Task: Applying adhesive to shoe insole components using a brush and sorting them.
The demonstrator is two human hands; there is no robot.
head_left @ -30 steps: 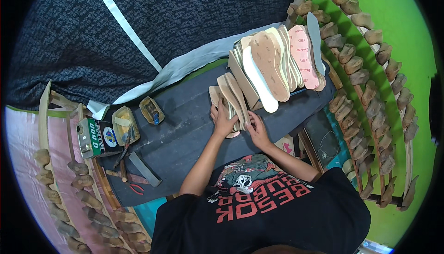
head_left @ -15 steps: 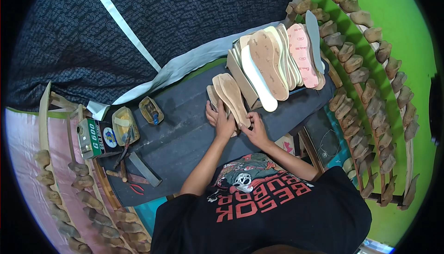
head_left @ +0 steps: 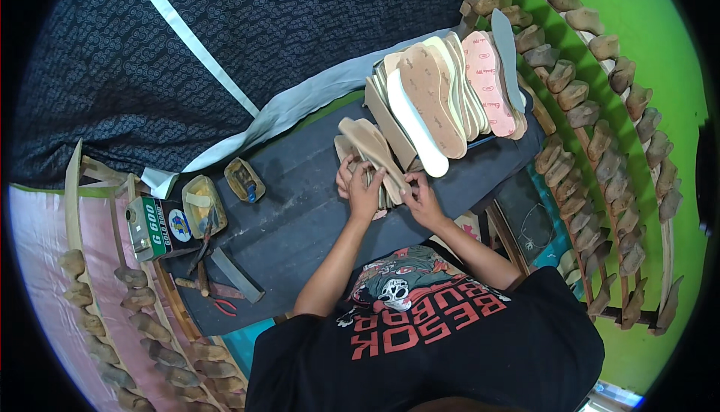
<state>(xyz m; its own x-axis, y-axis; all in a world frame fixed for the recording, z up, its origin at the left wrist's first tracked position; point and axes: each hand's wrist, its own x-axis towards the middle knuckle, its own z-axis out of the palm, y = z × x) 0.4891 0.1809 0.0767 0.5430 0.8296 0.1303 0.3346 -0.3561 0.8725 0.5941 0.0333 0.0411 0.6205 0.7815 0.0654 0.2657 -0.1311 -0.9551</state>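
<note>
In front of me on the dark worktable is a small stack of tan insoles (head_left: 367,139). My left hand (head_left: 363,190) is wrapped round the stack's left side, fingers curled against its edges. With thumb and fingers closed, my right hand (head_left: 422,200) grips the near end of the upper insoles, which stand tilted away from those beneath. How many insoles sit in each grip is hidden. Close beyond, a box (head_left: 388,128) holds a row of upright insoles, with a brown one (head_left: 435,100) and a white one (head_left: 417,128) at its front.
Pink insoles (head_left: 489,85) and a grey one (head_left: 507,55) stand at the row's right. Along the table's left are a glue can (head_left: 156,226), two plastic tubs (head_left: 204,206), a hammer (head_left: 202,278), red-handled pliers (head_left: 223,306) and a flat grey bar (head_left: 237,274). Racks of shoe lasts (head_left: 574,97) flank both sides.
The upper insoles have lifted and tilted apart from the stack, fanning its edges. My right hand has moved slightly right with their near end; my left hand stays at the stack.
</note>
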